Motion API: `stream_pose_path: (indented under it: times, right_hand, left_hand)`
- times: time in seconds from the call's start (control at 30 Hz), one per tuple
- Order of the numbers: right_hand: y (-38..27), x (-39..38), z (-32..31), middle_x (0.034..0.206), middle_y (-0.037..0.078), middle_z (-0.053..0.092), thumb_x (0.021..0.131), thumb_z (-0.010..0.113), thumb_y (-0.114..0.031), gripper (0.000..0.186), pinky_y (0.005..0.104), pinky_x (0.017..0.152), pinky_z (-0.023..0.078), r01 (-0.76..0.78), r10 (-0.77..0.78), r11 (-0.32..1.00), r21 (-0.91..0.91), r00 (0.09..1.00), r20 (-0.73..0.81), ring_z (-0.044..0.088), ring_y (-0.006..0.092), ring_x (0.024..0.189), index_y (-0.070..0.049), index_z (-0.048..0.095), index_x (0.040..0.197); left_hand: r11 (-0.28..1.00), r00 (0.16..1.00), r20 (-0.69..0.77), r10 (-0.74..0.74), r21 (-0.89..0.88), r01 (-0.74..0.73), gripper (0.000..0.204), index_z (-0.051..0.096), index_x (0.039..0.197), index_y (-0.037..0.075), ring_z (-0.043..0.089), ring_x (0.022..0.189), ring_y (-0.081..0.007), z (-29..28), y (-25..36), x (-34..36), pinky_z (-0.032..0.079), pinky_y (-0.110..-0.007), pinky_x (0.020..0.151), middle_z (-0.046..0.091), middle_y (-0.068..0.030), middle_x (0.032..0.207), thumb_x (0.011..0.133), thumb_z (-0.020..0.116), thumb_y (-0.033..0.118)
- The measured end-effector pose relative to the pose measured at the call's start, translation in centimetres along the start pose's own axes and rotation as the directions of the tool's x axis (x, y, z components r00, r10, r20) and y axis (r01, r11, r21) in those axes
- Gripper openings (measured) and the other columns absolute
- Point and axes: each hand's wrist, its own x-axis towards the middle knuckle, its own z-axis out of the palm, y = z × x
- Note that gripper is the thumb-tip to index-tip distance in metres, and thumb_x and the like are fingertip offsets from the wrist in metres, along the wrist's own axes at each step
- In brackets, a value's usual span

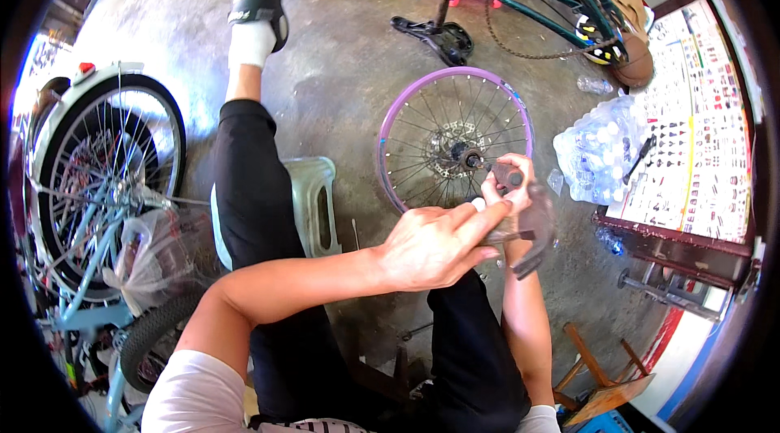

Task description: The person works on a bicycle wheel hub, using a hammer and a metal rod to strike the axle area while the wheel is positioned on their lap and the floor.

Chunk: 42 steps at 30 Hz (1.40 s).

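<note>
My left hand [435, 246] is closed around the handle of a claw hammer [536, 250], whose dark, slightly blurred head hangs over my right forearm. Behind the hammer is my right hand [520, 166], partly covered by it. Its fingers are curled together close to the axle of a bicycle wheel [455, 72]; whatever they pinch is too hidden to name. The wheel has a purple rim, dark spokes and a dark hub with a toothed ring, and lies in front of my knees.
A teal bicycle frame [520, 4] with a hanging chain lies ahead. Parked bicycles [114, 181] crowd the left. A pale plastic stool [322, 205] stands by my left leg. Bagged bottles [597, 153], a chart-covered table [691, 132] and a wooden stool [609, 396] are right.
</note>
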Motion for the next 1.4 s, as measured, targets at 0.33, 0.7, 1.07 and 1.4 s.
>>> stream_pose_path:
  times: [0.33, 0.7, 1.07, 1.4]
  right_hand:
    - [-2.4, -0.2, 1.0, 0.095, 0.002, 0.062, 0.082, 0.072, 0.002, 0.032, 0.0251, 0.069, 0.051, 0.133, -0.147, 0.977, -0.168, 0.986, -0.074, 0.059, 0.0089, 0.078, -0.008, 0.06, 0.111]
    - [0.3, 0.0, 0.2, 0.095, 0.002, 0.062, 0.083, 0.072, 0.0, 0.037, 0.0266, 0.067, 0.052, 0.126, -0.133, 0.988, -0.087, 0.988, -0.076, 0.059, 0.0097, 0.076, -0.008, 0.059, 0.117]
    - [-0.3, 0.8, 0.5, 0.105, 0.006, 0.063, 0.08, 0.071, 0.003, 0.033, 0.0294, 0.07, 0.053, 0.265, -0.283, 0.937, -0.228, 0.958, -0.052, 0.061, 0.0129, 0.08, -0.005, 0.059, 0.11]
    - [-0.5, 0.0, 0.5, 0.108, 0.009, 0.064, 0.081, 0.069, 0.003, 0.031, 0.0287, 0.084, 0.052, 0.163, -0.176, 0.964, -0.209, 0.983, -0.048, 0.061, 0.0153, 0.095, -0.004, 0.058, 0.109]
  left_hand:
    - [0.997, 0.995, -0.094, 0.031, -0.069, -0.037, 0.063, 0.044, 0.15, 0.004, 0.071, 0.074, -0.0387, 0.7, 1.9, -0.4, 0.057, -0.046, 0.059, 0.069, -0.0176, 0.099, 0.097, 0.068, 0.026]
    - [0.985, 0.958, -0.249, 0.145, -0.056, -0.163, 0.068, 0.045, 0.15, 0.003, 0.068, 0.064, -0.0351, 3.1, 0.3, -0.8, 0.054, -0.045, 0.053, 0.067, -0.0158, 0.09, 0.093, 0.073, 0.026]
    - [0.976, 0.953, -0.246, 0.18, -0.076, -0.204, 0.069, 0.045, 0.15, 0.0, 0.066, 0.062, -0.0345, 2.8, 0.0, -0.5, 0.053, -0.044, 0.051, 0.066, -0.0166, 0.085, 0.094, 0.072, 0.03]
    - [0.951, 0.89, -0.354, 0.288, -0.007, -0.31, 0.07, 0.049, 0.145, 0.002, 0.065, 0.058, -0.0303, 2.2, 0.5, -0.8, 0.052, -0.041, 0.05, 0.059, -0.0124, 0.075, 0.086, 0.077, 0.03]
